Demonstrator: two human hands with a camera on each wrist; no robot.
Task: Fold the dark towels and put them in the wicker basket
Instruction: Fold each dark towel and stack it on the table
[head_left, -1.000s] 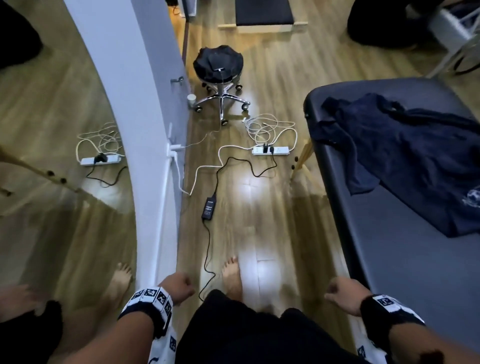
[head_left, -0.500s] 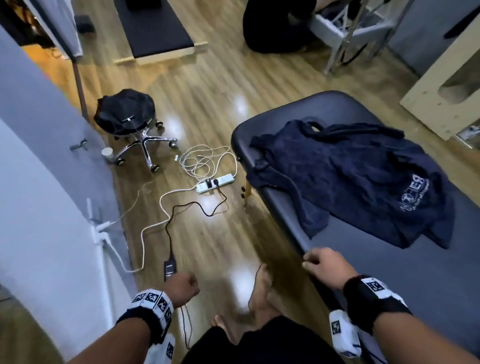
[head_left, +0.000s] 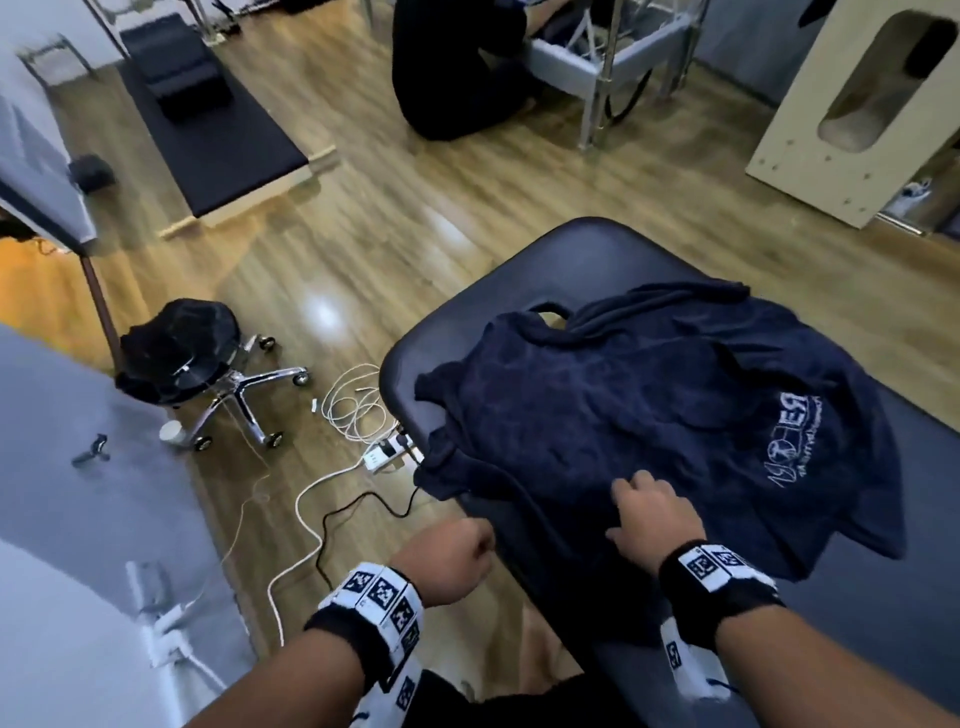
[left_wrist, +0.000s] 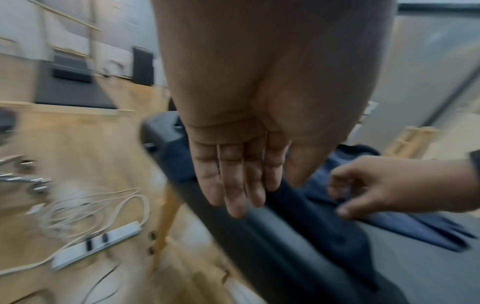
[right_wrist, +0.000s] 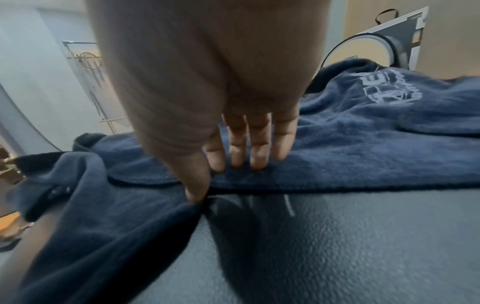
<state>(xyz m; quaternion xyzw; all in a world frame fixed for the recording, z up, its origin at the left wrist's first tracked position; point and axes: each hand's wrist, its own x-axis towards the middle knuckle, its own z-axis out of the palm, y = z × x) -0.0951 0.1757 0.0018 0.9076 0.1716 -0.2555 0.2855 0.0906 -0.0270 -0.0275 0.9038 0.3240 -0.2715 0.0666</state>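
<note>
Your right hand (head_left: 652, 514) flat, fingers (right_wrist: 259, 152) straight, pressing near edge of towel (head_left: 649, 426); thumb at hem, no grip yet. Your left hand (head_left: 449, 558) relaxed, holding nothing, hovering off table (head_left: 519, 275) edge. Towel spread, rumpled, on table, corner draped over side. Judged: folding not begun; all left. Basket not in view. Towel count unclear; left wrist view blurred.

- The head view looked steeply down from above the padded table (head_left: 545, 270) and the wood floor (head_left: 415, 208).
- The left wrist view faced along the left hand (left_wrist: 233, 168), close to the table's near edge.
- The right wrist view sat low over the dark towel (right_wrist: 363, 144); all three views shared it.
</note>
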